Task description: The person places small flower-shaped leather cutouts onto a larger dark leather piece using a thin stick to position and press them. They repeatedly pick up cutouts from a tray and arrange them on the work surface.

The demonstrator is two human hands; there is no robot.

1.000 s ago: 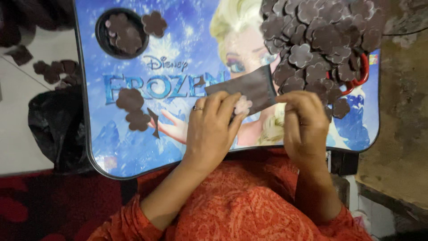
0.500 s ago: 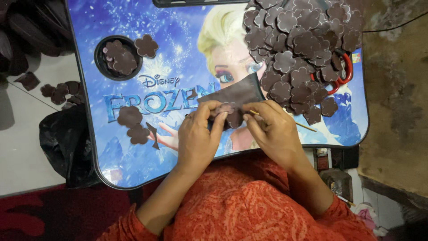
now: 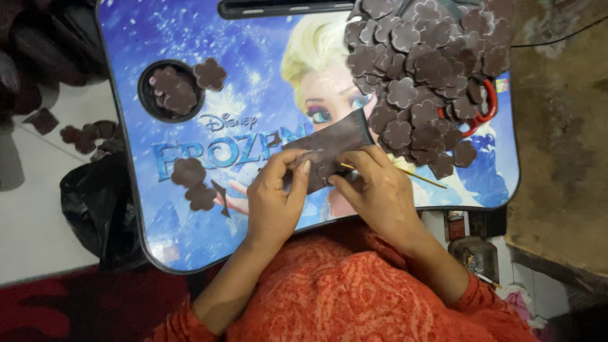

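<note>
A dark brown strip of soft sheet lies across the blue printed lap table. My left hand pinches its near end with thumb and forefinger. My right hand grips the same end from the right, fingers pressed on a small brown flower-shaped piece against the strip. A thin yellow stick pokes out from under my right hand.
A big heap of brown flower cut-outs covers the table's far right, over a red ring-shaped handle. More cut-outs sit in a round cup recess and near the left front. A black bag lies on the floor at left.
The view has shifted, so the table sits lower and more to the left. Both hands have closed in on the near end of the strip, fingertips almost meeting.
</note>
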